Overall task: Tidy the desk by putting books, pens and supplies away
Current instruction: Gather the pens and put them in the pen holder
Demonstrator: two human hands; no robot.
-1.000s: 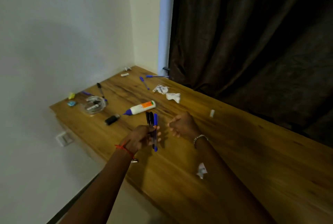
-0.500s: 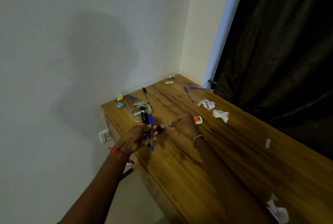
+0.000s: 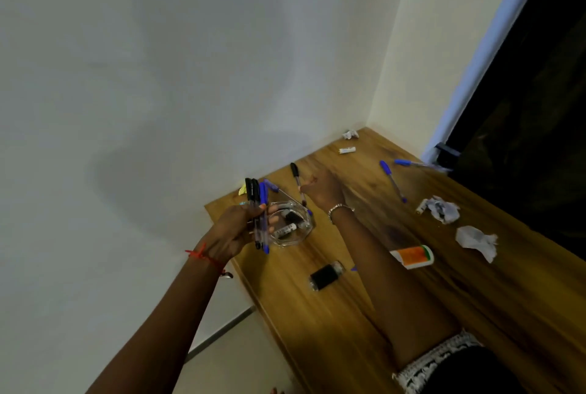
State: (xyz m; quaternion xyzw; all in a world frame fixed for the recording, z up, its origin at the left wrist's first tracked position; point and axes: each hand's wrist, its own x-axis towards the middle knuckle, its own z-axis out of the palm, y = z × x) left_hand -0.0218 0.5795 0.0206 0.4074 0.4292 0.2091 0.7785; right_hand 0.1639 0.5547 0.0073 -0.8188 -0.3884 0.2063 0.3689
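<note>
My left hand grips a bundle of black and blue pens, held upright over the desk's left corner, just in front of a glass bowl. My right hand reaches past the bowl, and its curled fingertips pinch a black pen that lies on the wooden desk. Another blue pen lies by the bundle. Two more blue pens lie farther back on the right.
The bowl holds small items. A black cylinder, a white and orange glue bottle and crumpled papers lie on the desk. A small white tube sits near the wall corner. A dark curtain hangs at right.
The view has swung left and closer to the desk corner. My right hand moved from a fist near the bundle out to the black pen behind the bowl. My left hand kept its pens.
</note>
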